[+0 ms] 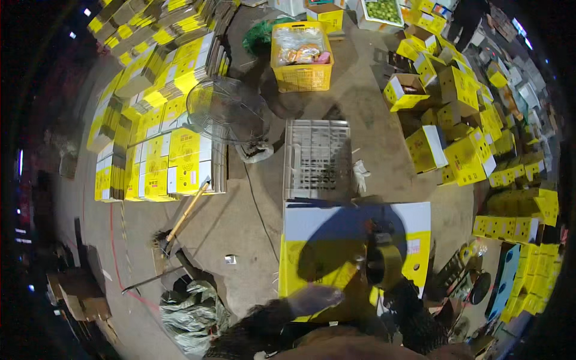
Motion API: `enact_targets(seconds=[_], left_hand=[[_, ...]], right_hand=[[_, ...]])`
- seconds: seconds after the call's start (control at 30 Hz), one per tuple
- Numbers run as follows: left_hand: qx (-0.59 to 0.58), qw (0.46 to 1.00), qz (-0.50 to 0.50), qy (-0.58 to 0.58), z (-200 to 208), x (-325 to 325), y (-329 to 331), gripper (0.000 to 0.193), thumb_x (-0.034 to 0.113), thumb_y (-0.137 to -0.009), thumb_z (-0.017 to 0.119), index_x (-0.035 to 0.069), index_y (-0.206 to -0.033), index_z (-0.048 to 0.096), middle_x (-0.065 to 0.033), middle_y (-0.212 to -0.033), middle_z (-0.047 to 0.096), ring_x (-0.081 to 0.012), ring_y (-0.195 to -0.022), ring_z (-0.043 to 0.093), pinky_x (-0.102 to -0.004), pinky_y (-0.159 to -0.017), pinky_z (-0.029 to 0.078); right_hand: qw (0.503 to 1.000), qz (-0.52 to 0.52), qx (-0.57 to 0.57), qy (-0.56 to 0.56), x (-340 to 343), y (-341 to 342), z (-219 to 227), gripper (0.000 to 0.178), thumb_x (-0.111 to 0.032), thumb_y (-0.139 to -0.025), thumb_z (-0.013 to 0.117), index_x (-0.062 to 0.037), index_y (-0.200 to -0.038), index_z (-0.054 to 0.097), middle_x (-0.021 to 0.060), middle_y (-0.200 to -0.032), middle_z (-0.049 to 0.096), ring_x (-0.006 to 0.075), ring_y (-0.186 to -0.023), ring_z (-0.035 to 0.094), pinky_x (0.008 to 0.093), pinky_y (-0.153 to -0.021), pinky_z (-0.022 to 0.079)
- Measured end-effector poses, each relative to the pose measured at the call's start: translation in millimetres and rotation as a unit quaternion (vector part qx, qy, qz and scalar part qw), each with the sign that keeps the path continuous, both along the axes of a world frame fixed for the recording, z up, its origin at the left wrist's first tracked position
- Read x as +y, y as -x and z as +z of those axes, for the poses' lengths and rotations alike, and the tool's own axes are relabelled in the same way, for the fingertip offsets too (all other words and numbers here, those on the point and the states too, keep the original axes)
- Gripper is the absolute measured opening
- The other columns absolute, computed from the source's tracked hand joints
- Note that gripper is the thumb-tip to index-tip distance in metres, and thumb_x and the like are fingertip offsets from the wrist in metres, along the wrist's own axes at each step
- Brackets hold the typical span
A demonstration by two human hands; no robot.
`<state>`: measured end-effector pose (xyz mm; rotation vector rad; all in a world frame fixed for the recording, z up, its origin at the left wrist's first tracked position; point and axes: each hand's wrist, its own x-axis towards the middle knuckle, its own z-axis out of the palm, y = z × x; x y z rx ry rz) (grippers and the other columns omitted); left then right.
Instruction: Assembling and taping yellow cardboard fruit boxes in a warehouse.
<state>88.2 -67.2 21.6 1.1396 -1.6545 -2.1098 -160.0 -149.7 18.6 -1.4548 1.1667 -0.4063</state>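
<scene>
A yellow and white carton (414,219) lies in front of me, its far edge against a grey plastic crate (289,159). My left hand (315,299), in a pale glove, rests on the carton's near left part with its fingers stretched out. Over the carton's right half, a tape dispenser (389,264) with a wide tan roll is held by my right hand (395,289). That hand is dark and mostly hidden behind the roll. A broad shadow falls across the carton's top.
Flattened yellow cartons (186,156) are stacked at left beside a wire fan (228,111). A broom (189,210) leans there. A yellow crate (303,78) of bagged goods stands ahead. Open cartons (465,159) crowd the right. A white glove (360,176) lies on the floor.
</scene>
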Motion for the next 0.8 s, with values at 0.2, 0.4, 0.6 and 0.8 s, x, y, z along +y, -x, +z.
enact_targets(seconds=[0.2, 0.4, 0.6, 0.8], left_hand=[[-0.192, 0.877, 0.44, 0.016, -144.3, -154.6, -189.3, 0.021, 0.017, -0.089, 0.049, 0.004, -0.102, 0.059, -0.0115, -0.084, 0.064, -0.0156, -0.071, 0.062, -0.0316, -0.075, 0.049], [-0.019, 0.851, 0.525, -0.026, -302.0, -193.6, -146.2, 0.032, 0.03, -0.081, 0.064, 0.004, -0.1, 0.064, -0.011, -0.083, 0.065, -0.0188, -0.073, 0.063, -0.0352, -0.074, 0.05], [-0.057, 0.844, 0.529, -0.064, -327.6, -139.1, -246.8, 0.024, 0.017, -0.085, 0.06, -0.003, -0.098, 0.061, -0.0059, -0.078, 0.063, -0.0129, -0.071, 0.058, -0.0262, -0.066, 0.047], [0.059, 0.747, 0.656, -0.088, -279.1, -0.9, -275.7, 0.025, 0.017, -0.084, 0.063, -0.001, -0.1, 0.059, -0.0038, -0.085, 0.061, -0.0099, -0.074, 0.054, -0.0257, -0.067, 0.045]], right_hand=[[0.959, -0.188, -0.062, -0.203, 41.8, 5.1, -40.4, 0.042, -0.023, -0.079, 0.063, 0.0087, -0.105, 0.057, 0.0108, -0.072, 0.063, 0.0172, -0.05, 0.057, 0.03, -0.045, 0.047], [0.916, -0.313, -0.12, -0.22, 32.2, -50.4, 11.2, 0.046, -0.013, -0.069, 0.067, 0.01, -0.107, 0.055, 0.0127, -0.076, 0.062, 0.0207, -0.057, 0.059, 0.0308, -0.049, 0.049], [0.901, -0.345, -0.15, -0.215, 45.5, -13.6, -26.8, 0.042, -0.021, -0.065, 0.072, 0.008, -0.092, 0.059, 0.012, -0.072, 0.061, 0.0231, -0.052, 0.058, 0.0308, -0.047, 0.048], [0.956, -0.213, 0.165, 0.116, 54.6, 5.4, -41.7, 0.043, -0.031, -0.072, 0.069, 0.0014, -0.098, 0.057, 0.0083, -0.076, 0.061, 0.0212, -0.066, 0.06, 0.0301, -0.056, 0.05]])
